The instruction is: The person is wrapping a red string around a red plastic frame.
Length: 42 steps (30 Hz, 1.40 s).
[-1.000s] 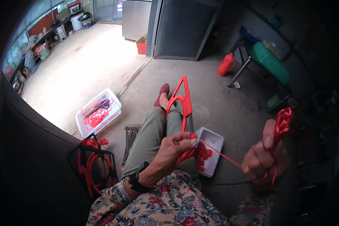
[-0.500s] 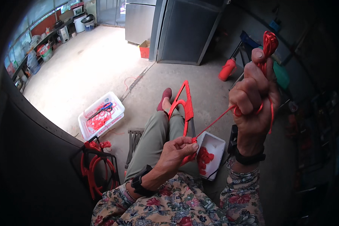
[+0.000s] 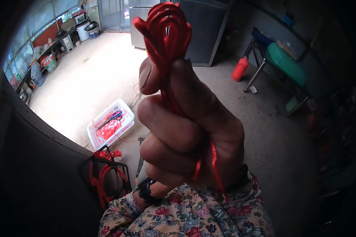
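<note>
R hand is raised v. close to the camera, and its fist is closed firmly around a bundle of red cord. The looped top of this bundle stands up above the thumb and index finger; loose cord ends hang below, nr the wrist. Of L hand only the wrist part shows, w/ a black band on it; the rest is hidden behind R hand, so I can't tell if it grips sth. On the floor to the left, a white tray contains red cord pieces and scissors w/ blue handles. Farther off, on the right side, a red flask stands on the floor.
</note>
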Each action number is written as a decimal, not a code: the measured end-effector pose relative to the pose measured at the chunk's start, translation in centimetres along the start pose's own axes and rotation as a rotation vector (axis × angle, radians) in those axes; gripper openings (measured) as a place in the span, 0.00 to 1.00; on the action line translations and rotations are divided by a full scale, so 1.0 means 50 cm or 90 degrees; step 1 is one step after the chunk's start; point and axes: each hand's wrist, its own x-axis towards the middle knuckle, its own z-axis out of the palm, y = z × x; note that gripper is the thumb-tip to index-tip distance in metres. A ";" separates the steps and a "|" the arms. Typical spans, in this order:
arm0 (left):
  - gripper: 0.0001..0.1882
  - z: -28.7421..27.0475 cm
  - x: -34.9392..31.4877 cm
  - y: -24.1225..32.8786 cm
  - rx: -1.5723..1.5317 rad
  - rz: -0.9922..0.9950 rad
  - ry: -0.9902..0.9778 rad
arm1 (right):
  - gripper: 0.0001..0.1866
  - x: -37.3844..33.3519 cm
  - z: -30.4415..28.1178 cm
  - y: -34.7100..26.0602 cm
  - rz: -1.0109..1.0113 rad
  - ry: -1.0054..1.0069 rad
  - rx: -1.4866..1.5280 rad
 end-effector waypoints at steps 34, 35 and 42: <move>0.10 -0.042 0.071 0.003 0.129 -0.191 -0.064 | 0.07 -0.240 -0.313 -0.100 0.070 0.369 -1.071; 0.10 -0.038 0.070 0.000 0.078 -0.161 -0.015 | 0.07 -0.236 -0.306 -0.101 0.071 0.364 -1.070; 0.08 -0.032 0.096 0.004 0.093 -0.057 0.032 | 0.13 -0.181 -0.264 -0.145 -0.072 0.186 -1.394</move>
